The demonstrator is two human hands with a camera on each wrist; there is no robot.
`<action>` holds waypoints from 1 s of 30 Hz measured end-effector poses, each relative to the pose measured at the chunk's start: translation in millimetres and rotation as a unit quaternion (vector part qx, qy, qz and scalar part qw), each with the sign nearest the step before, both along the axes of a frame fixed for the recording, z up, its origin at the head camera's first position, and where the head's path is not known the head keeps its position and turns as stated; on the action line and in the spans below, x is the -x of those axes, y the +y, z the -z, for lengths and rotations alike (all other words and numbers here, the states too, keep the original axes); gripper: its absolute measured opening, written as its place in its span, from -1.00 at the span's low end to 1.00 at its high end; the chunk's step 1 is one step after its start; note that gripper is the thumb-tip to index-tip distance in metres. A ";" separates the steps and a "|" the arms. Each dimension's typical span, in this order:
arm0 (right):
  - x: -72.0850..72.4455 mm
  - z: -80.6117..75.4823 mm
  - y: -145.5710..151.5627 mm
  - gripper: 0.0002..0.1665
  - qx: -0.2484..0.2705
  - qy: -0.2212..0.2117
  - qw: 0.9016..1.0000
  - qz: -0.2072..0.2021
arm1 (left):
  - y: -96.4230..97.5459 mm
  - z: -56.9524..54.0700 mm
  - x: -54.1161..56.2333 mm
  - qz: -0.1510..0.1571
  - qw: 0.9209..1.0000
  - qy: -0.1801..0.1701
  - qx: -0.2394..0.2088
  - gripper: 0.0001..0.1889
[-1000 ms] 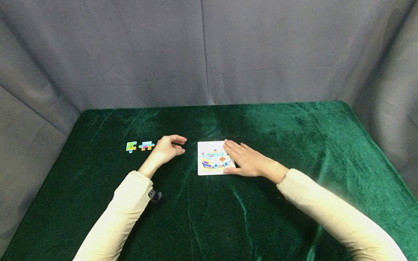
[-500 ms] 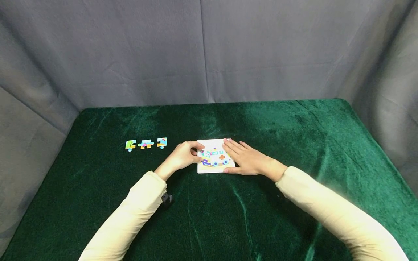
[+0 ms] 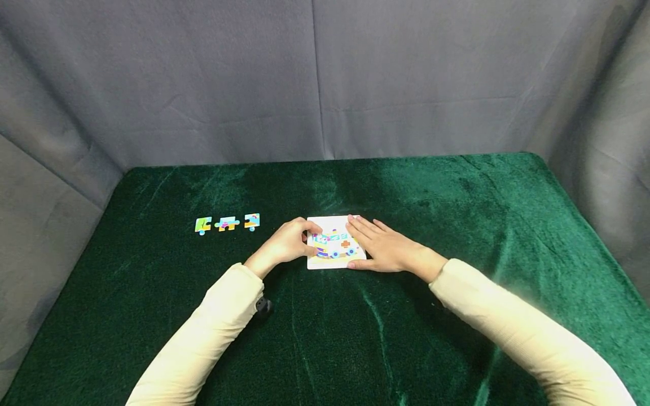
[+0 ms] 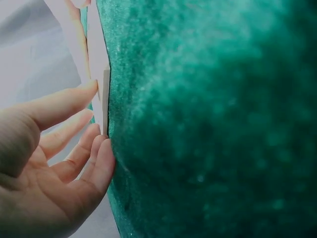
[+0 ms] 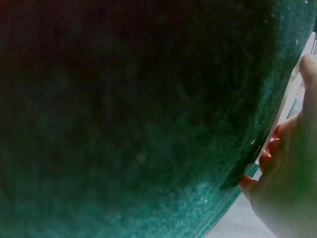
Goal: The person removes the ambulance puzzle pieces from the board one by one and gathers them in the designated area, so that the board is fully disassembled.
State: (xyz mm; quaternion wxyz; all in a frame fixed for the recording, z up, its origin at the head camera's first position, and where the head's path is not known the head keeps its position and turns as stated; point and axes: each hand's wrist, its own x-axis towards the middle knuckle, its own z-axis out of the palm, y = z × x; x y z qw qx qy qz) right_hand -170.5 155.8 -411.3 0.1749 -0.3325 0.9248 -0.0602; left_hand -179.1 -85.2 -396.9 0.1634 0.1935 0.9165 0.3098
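Note:
A square white jigsaw board (image 3: 320, 264) with a colorful vehicle picture lies on the green cloth in the head view. My right hand (image 3: 381, 246) rests flat over the board's right side, fingers straight. At the left side, my left hand (image 3: 291, 241) has its thumb and index finger spread over the picture's left part, fingertips touching it. In the left wrist view the left hand (image 4: 59, 153) shows relaxed fingers around the board's edge (image 4: 105, 99). The right wrist view shows the right hand (image 5: 287, 163) along the board's edge (image 5: 285, 106).
Three loose jigsaw pieces lie in a row to the left of the board: a green one (image 3: 203, 224), a middle one (image 3: 227, 225) and a blue-orange one (image 3: 251, 220). Green velvet cloth (image 3: 431, 203) covers the table. Grey curtains (image 3: 228, 84) hang behind and beside it.
My left hand has moved right, from beside the loose pieces onto the board's left side, uncovering the third loose piece. The right hand has stayed on the board.

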 end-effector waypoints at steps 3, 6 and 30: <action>0.0 0.0 -0.1 0.02 0.000 0.000 1.000 0.000 | 0.6 -0.4 1.8 0.008 1.000 0.008 0.008 -0.54; -0.3 -0.1 -0.1 0.01 0.001 0.000 1.000 -0.001 | 0.9 -0.5 3.3 0.017 1.000 0.013 0.014 -0.53; -0.9 -3.3 -0.7 -0.16 -0.006 0.001 1.000 -0.016 | 3.4 -0.4 3.1 0.021 1.000 0.018 0.013 -0.56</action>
